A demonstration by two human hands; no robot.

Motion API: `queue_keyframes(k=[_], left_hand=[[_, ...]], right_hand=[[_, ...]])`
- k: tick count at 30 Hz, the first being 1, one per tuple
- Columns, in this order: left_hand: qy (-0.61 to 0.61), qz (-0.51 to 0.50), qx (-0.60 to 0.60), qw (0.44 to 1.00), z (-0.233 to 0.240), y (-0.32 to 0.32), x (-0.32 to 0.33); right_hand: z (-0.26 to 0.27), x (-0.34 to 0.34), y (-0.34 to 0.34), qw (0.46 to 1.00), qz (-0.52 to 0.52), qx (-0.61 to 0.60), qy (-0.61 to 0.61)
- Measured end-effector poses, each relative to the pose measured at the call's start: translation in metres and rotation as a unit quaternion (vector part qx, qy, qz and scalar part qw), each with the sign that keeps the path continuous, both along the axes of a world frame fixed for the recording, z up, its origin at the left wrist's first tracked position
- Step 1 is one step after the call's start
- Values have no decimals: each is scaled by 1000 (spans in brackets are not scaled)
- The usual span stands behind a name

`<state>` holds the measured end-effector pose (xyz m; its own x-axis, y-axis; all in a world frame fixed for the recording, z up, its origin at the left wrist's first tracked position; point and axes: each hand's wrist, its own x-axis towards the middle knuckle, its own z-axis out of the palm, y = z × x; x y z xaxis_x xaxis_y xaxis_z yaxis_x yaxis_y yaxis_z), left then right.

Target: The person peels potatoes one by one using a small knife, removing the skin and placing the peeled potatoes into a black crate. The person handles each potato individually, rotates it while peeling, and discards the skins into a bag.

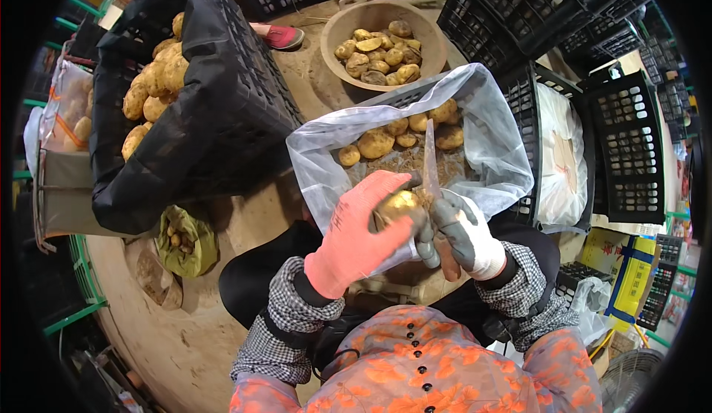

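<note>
My left hand [356, 224], in a pink glove with dark fingertips, holds a potato [401, 206] over the near edge of a crate lined with white sheeting [495, 134]. In my right hand [464, 235], gloved in grey and white, is a knife [431, 160] with its blade pointing away from me and its handle showing below my fingers. The blade is just right of the potato; whether they touch is unclear. Several potatoes [376, 143] lie along the far side of the lined crate, with loose soil in front of them.
A round basin [328, 45] of potatoes, some cut, stands beyond the crate. Left is a black-lined crate [222, 96] of potatoes; below it, a green bag [203, 246] holds small ones. Stacked black crates [489, 29] stand at the right. Another person's red shoe [282, 37] shows near the basin.
</note>
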<state>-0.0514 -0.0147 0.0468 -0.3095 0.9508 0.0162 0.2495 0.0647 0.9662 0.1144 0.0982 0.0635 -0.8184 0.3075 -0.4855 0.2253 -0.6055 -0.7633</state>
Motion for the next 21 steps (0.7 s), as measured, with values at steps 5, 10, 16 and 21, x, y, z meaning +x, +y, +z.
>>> queue_keyframes(k=[5, 10, 16, 21], left_hand=[[-302, 68, -7, 951, -17, 8, 6], [-495, 94, 30, 863, -39, 11, 15], [-576, 77, 79, 810, -28, 7, 17], [-512, 14, 63, 857, -15, 8, 14]], right_hand=[[-10, -3, 2, 999, 14, 49, 7], [-10, 0, 5, 997, -58, 44, -8], [-9, 1, 3, 995, -25, 70, -63], [-11, 6, 6, 990, 6, 119, -80]])
